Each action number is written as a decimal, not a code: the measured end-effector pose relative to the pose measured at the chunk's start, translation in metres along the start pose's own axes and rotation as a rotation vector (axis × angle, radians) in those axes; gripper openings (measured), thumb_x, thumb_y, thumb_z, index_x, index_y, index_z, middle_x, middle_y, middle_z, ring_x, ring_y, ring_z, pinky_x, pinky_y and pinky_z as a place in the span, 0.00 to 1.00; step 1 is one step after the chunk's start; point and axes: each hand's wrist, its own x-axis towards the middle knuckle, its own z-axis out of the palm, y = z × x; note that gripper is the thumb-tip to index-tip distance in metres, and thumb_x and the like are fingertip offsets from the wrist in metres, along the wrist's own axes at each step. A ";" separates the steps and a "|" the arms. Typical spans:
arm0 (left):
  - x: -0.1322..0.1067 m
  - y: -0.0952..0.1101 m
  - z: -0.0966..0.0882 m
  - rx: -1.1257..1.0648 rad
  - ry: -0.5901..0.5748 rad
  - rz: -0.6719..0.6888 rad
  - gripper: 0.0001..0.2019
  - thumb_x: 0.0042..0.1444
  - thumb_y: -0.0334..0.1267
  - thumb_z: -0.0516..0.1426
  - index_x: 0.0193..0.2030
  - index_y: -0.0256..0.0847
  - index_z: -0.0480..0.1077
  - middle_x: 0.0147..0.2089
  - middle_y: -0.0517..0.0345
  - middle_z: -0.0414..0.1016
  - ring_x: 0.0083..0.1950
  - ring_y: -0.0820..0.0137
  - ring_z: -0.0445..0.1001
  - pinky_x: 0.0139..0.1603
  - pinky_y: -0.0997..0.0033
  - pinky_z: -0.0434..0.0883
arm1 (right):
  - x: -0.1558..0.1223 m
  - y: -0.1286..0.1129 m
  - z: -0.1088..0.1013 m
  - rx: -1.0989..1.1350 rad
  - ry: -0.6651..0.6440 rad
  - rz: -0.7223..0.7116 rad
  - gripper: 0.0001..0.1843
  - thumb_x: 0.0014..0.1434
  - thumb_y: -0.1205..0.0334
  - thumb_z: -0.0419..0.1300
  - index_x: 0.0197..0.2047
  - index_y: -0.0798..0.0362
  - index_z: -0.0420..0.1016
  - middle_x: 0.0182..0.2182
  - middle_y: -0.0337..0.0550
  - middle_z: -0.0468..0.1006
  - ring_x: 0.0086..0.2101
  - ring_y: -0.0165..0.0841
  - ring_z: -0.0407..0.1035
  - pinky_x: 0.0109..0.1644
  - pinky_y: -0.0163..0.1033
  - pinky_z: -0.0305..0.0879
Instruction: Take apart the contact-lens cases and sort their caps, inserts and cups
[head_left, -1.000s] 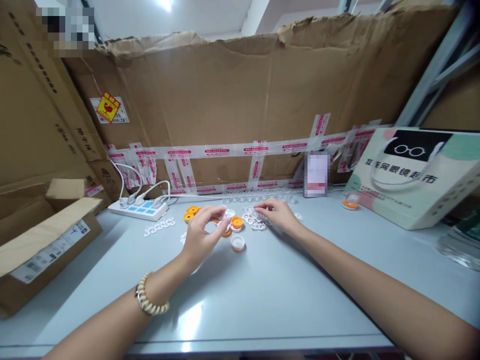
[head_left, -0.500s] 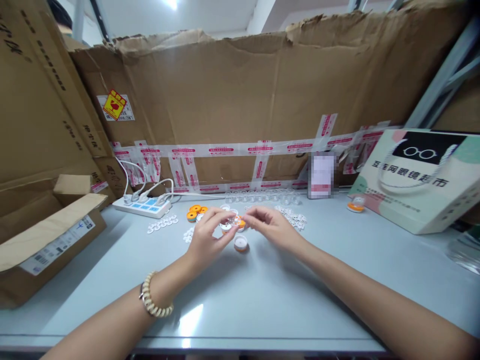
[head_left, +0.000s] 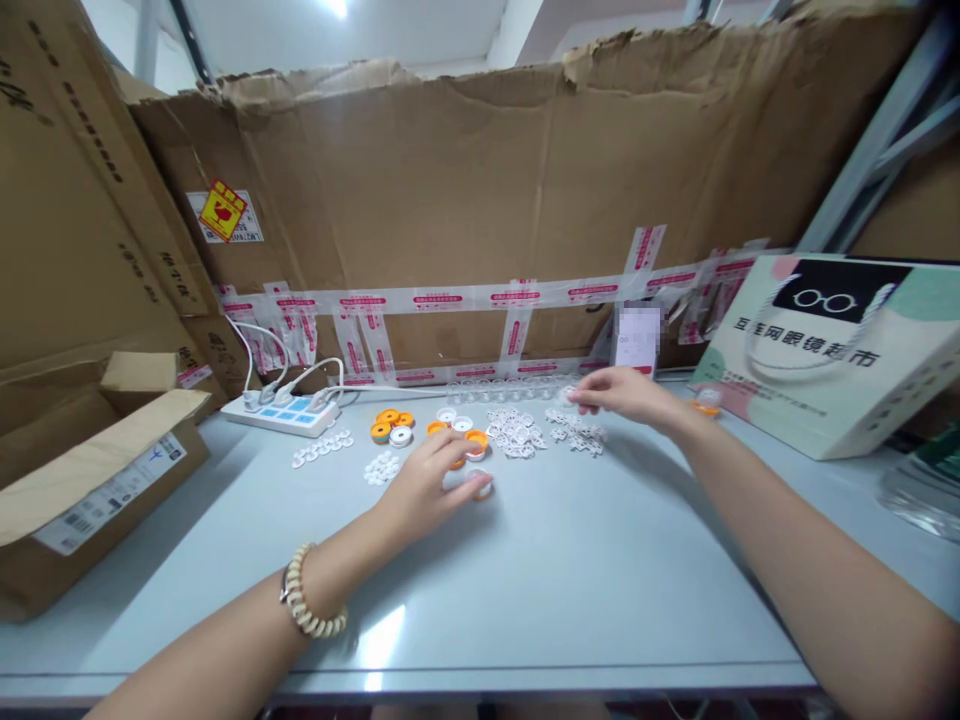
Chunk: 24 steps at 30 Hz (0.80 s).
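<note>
My left hand (head_left: pixel 427 478) hovers low over the table, thumb and fingers spread apart. Its thumb overlaps a small round white-and-orange case (head_left: pixel 484 492), and whether it touches is unclear. The index fingertip is close to an orange-rimmed round case (head_left: pixel 477 442). Farther right and back, my right hand (head_left: pixel 619 392) pinches at a clear round cup (head_left: pixel 565 396) at the right end of a row of clear cups (head_left: pixel 510 389). Small white pieces lie in one pile (head_left: pixel 516 432) between the hands and another pile (head_left: pixel 577 432) just below the right hand.
Several orange and white round cases (head_left: pixel 390 425) and small white discs (head_left: pixel 382 467) lie to the left. A power strip (head_left: pixel 281 412) and an open cardboard box (head_left: pixel 105 480) are farther left. Cardboard (head_left: pixel 420 200) walls the back. A printed bag (head_left: pixel 817 350) stands at the right.
My right hand has moved away from the left, back and right to the row of clear cups. My left hand has lowered and spread; the clear piece formerly between the hands is gone from its fingertips.
</note>
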 end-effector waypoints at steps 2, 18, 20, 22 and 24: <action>-0.001 0.001 0.001 0.008 -0.093 -0.053 0.12 0.54 0.38 0.57 0.45 0.40 0.66 0.43 0.52 0.68 0.44 0.66 0.68 0.46 0.65 0.67 | 0.004 0.022 -0.020 -0.114 -0.144 0.089 0.18 0.40 0.47 0.63 0.21 0.56 0.73 0.20 0.41 0.73 0.22 0.29 0.61 0.27 0.34 0.55; -0.002 0.003 0.002 0.069 -0.261 -0.239 0.13 0.52 0.40 0.56 0.44 0.39 0.68 0.39 0.53 0.67 0.41 0.65 0.67 0.43 0.66 0.66 | -0.011 -0.006 0.011 -0.266 -0.194 -0.044 0.19 0.46 0.45 0.60 0.26 0.54 0.67 0.22 0.39 0.67 0.24 0.28 0.57 0.26 0.34 0.52; -0.001 0.003 0.003 0.069 -0.261 -0.247 0.13 0.53 0.40 0.56 0.45 0.39 0.68 0.38 0.53 0.67 0.40 0.66 0.67 0.42 0.66 0.66 | -0.020 -0.020 0.040 -0.242 -0.301 -0.126 0.18 0.42 0.49 0.65 0.31 0.53 0.70 0.24 0.37 0.67 0.26 0.28 0.59 0.28 0.33 0.54; -0.001 0.003 0.004 0.060 -0.266 -0.251 0.14 0.53 0.40 0.55 0.45 0.39 0.69 0.37 0.54 0.67 0.39 0.66 0.67 0.40 0.68 0.66 | -0.028 -0.027 0.072 -0.205 -0.440 -0.269 0.23 0.40 0.51 0.66 0.39 0.53 0.69 0.28 0.37 0.67 0.28 0.29 0.60 0.30 0.33 0.56; 0.000 0.003 0.004 0.044 -0.269 -0.257 0.13 0.53 0.40 0.55 0.45 0.40 0.70 0.37 0.54 0.67 0.39 0.67 0.68 0.40 0.69 0.65 | -0.033 -0.028 0.098 -0.166 -0.440 -0.379 0.24 0.40 0.54 0.66 0.41 0.52 0.68 0.31 0.37 0.65 0.30 0.30 0.60 0.33 0.34 0.58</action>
